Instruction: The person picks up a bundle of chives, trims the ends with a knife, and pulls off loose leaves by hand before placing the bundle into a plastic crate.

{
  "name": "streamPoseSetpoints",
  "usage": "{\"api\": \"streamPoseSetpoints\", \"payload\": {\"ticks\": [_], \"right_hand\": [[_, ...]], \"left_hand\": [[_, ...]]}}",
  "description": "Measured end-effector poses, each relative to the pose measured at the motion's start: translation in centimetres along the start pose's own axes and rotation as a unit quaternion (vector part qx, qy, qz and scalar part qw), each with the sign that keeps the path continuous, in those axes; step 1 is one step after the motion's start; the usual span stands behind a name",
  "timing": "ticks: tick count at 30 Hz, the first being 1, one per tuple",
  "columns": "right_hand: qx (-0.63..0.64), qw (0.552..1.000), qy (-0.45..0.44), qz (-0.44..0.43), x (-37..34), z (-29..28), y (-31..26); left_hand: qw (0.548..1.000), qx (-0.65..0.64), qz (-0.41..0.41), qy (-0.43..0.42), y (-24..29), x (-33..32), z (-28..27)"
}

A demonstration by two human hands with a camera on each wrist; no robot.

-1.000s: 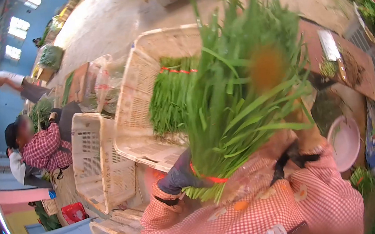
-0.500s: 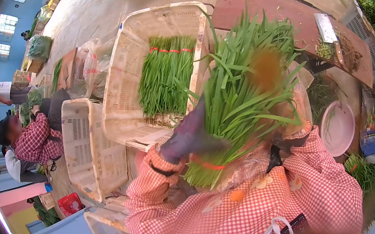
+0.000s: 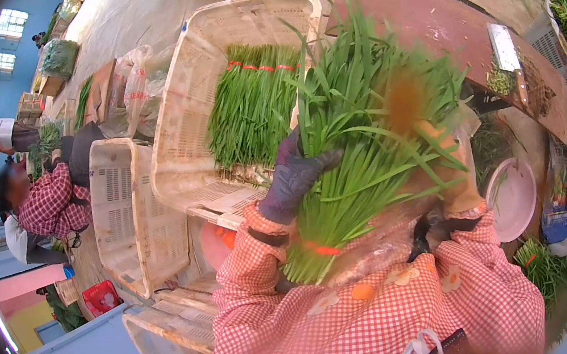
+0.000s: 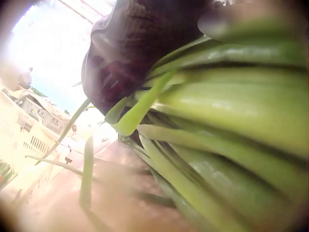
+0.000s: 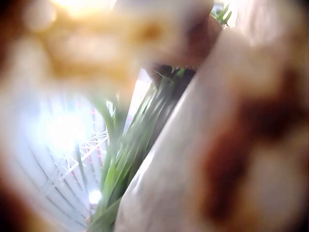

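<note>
A large bunch of garlic chives (image 3: 359,144) lies across the lap, cut ends towards the body, with a red band (image 3: 322,248) near those ends. My left hand (image 3: 297,178), in a dark purple glove, grips the bunch's left side above the band, thumb across the leaves. In the left wrist view the glove (image 4: 120,53) presses close around thick green blades. My right sleeve (image 3: 470,222) reaches up along the bunch's other side. Leaves and a blurred tan patch hide the right hand, and I cannot tell how its fingers lie.
A white crate (image 3: 180,148) beyond my left hand contains several banded chive bundles (image 3: 258,107). Another crate (image 3: 117,216) stands left of it. A cleaver (image 3: 505,48) lies on a brown board (image 3: 414,18), near a pink basin (image 3: 512,198). Other people sit and stand at far left.
My left hand has slid up from beside the red band to the leaves and grips there. The bunch has come lower, uncovering more of the board and crate.
</note>
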State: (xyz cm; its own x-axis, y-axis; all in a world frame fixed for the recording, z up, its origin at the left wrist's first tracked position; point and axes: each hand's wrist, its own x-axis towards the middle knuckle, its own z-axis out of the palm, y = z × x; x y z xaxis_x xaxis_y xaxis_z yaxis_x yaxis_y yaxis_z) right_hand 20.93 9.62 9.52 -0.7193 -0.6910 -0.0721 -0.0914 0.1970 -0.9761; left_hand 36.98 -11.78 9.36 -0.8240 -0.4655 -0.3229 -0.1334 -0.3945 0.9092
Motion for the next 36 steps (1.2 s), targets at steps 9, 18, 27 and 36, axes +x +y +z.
{"api": "streamPoseSetpoints", "payload": {"ticks": [9,18,27,36], "right_hand": [[-0.077,0.95,0.303,-0.023,1.4,-8.7,-3.6],[-0.377,0.87,-0.06,-0.312,2.1,5.1,-7.0],[-0.443,0.742,0.071,-0.497,13.5,6.6,-5.7],[-0.062,0.951,0.091,-0.288,11.5,-2.8,-6.0]], "left_hand": [[0.997,0.021,0.072,-0.024,-1.7,0.6,-0.6],[0.992,-0.06,0.107,-0.042,-3.2,1.1,-0.1],[0.995,-0.019,0.081,-0.056,-2.6,1.6,0.6],[0.993,-0.007,0.119,-0.023,-3.7,2.2,-0.1]]}}
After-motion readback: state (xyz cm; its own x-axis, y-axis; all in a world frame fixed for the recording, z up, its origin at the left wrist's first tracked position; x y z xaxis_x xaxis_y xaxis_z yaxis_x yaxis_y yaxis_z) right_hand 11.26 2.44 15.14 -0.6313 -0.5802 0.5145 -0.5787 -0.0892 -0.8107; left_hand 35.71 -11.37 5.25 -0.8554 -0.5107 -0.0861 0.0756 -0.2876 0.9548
